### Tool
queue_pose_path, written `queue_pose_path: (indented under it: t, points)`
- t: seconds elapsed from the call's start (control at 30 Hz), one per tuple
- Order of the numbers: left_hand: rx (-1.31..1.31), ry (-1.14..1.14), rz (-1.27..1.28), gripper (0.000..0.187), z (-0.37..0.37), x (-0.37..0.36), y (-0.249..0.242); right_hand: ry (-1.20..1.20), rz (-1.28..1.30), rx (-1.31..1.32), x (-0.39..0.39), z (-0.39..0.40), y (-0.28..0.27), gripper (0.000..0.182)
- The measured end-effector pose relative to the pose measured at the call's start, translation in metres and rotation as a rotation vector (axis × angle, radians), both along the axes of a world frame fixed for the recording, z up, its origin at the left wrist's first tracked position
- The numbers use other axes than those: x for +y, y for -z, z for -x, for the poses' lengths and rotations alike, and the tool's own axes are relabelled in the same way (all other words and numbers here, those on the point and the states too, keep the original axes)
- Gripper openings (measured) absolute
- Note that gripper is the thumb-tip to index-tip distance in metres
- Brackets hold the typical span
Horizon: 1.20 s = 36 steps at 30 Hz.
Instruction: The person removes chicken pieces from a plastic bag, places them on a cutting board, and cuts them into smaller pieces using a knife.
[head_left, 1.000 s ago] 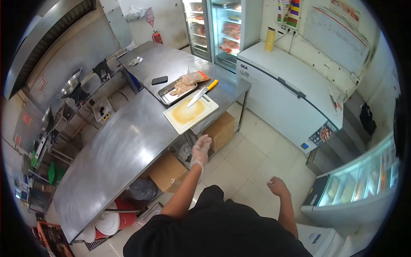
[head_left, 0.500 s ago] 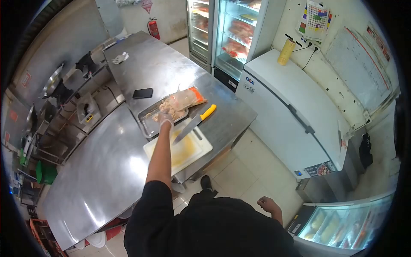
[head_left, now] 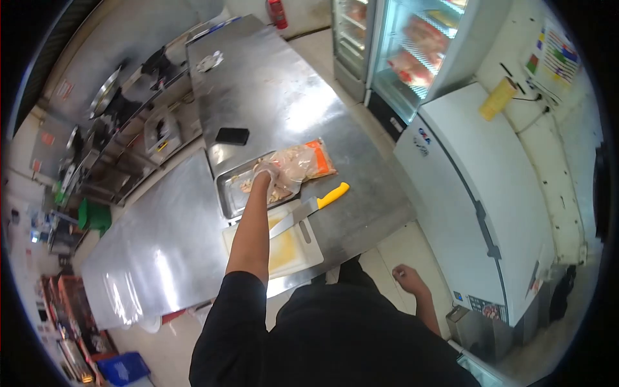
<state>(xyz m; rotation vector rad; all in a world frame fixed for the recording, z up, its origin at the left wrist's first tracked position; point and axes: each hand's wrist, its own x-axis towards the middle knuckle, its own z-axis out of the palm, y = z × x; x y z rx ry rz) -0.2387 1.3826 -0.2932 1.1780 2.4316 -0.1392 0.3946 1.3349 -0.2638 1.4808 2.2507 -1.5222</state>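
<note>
My left hand [head_left: 266, 171], in a clear plastic glove, reaches into a metal tray [head_left: 227, 201] of pale raw meat pieces [head_left: 278, 192]. Its fingers are hidden among the meat and the plastic. A clear plastic bag with an orange end [head_left: 320, 158] lies across the tray's far right side, touching or very near that hand. In front of the tray is a white cutting board [head_left: 309, 251] with yellowish stains. A knife with a yellow handle [head_left: 333, 195] rests with its blade over the board. My right hand [head_left: 408, 278] hangs bare at my side, its fingers curled, nothing visible in them.
A black phone [head_left: 232, 136] and a crumpled white cloth [head_left: 209, 61] lie on the steel table [head_left: 277, 84]. At the right stand a white chest freezer [head_left: 490, 174] and a lit glass-door fridge [head_left: 412, 58]. Pans and a green bin [head_left: 95, 215] are at the left.
The camera view has turned and shifted, and my body is closer to the table. My left hand stays in the tray beside the bag. My right hand still hangs at my side.
</note>
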Motion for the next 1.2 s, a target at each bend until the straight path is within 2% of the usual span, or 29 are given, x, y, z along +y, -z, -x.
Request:
queue_pose_path:
  t: [0.07,0.1,0.13,0.17,0.2,0.23,0.3,0.33,0.4,0.47,0.53,0.6,0.67,0.73,0.77,0.8,0.87,0.9,0.93,1.0,1.03,1.13,1.2]
  points:
    - [-0.037,-0.026,0.04,0.035,0.011,0.003,0.016,-0.116,-0.029,-0.016,0.054,0.038,-0.015,0.022]
    - [-0.087,-0.014,0.062,0.035,0.014,0.001,0.021,-0.16,-0.057,0.056,0.074,0.057,-0.019,0.02]
    - [-0.074,-0.031,0.081,0.035,0.002,-0.002,-0.001,-0.199,-0.09,0.128,0.094,0.075,-0.02,0.018]
    - [-0.148,-0.278,-0.061,0.035,-0.024,-0.006,-0.046,-0.277,-0.098,0.105,0.112,0.093,-0.022,0.017]
    - [-0.22,-0.526,-0.207,0.035,-0.042,-0.009,-0.069,-0.356,-0.108,0.077,0.127,0.109,-0.022,0.017]
    - [-0.141,-0.518,-0.278,0.036,-0.044,-0.014,-0.061,-0.372,-0.096,0.085,0.137,0.128,-0.025,0.017]
    - [-0.077,-0.534,-0.275,0.038,-0.047,-0.012,-0.052,-0.491,-0.309,0.219,0.148,0.164,-0.034,0.022]
    - [-0.019,-0.53,-0.285,0.04,-0.045,-0.012,-0.049,-0.505,-0.3,0.23,0.15,0.182,-0.034,0.022]
    - [-0.041,-0.544,-0.24,0.042,-0.038,-0.017,-0.038,-0.649,-0.458,0.281,0.151,0.214,-0.033,0.03]
    - [-0.094,-0.565,-0.367,0.042,-0.031,-0.024,-0.026,-0.7,-0.491,0.265,0.148,0.24,-0.034,0.034]
    - [-0.106,-0.6,-0.453,0.041,-0.056,-0.027,-0.067,-0.753,-0.533,0.251,0.141,0.26,-0.028,0.038]
    - [0.036,-0.55,-0.349,0.036,-0.067,-0.03,-0.087,-0.803,-0.695,0.229,0.132,0.276,-0.017,0.046]
    - [-0.015,-0.572,-0.383,0.032,-0.075,-0.041,-0.097,-0.843,-0.762,0.255,0.129,0.287,-0.004,0.047]
    - [-0.034,-0.569,-0.619,0.034,-0.073,-0.063,-0.079,-0.882,-0.826,0.276,0.123,0.295,0.007,0.047]
    - [-0.045,-0.61,-0.749,0.026,-0.066,-0.075,-0.057,-0.884,-0.802,0.285,0.121,0.3,0.013,0.045]
    - [-0.047,-0.618,-0.75,0.026,-0.06,-0.086,-0.039,-0.885,-0.78,0.293,0.12,0.303,0.016,0.043]
    - [-0.354,-0.746,-1.187,0.015,-0.056,-0.107,-0.018,-0.872,-0.803,0.286,0.118,0.308,0.016,0.039]
    - [-0.458,-0.86,-1.172,0.008,-0.067,-0.111,-0.044,-0.847,-0.827,0.28,0.118,0.31,0.015,0.035]
    - [-0.465,-0.86,-1.172,0.008,-0.067,-0.121,-0.043,-0.847,-0.828,0.272,0.117,0.312,0.014,0.035]
    - [-0.827,-1.028,-1.502,0.009,-0.066,-0.143,-0.04,-0.824,-0.813,0.159,0.116,0.314,0.013,0.026]
    - [-0.955,-1.005,-1.559,0.012,-0.068,-0.156,-0.045,-0.815,-0.816,0.145,0.118,0.314,0.017,0.026]
    - [-1.113,-0.922,-1.51,0.011,-0.068,-0.205,-0.054,-0.845,-0.834,0.079,0.113,0.305,0.015,0.032]
    - [-1.117,-0.91,-1.456,0.012,-0.072,-0.239,-0.071,-0.809,-0.65,0.053,0.107,0.29,-0.016,0.033]
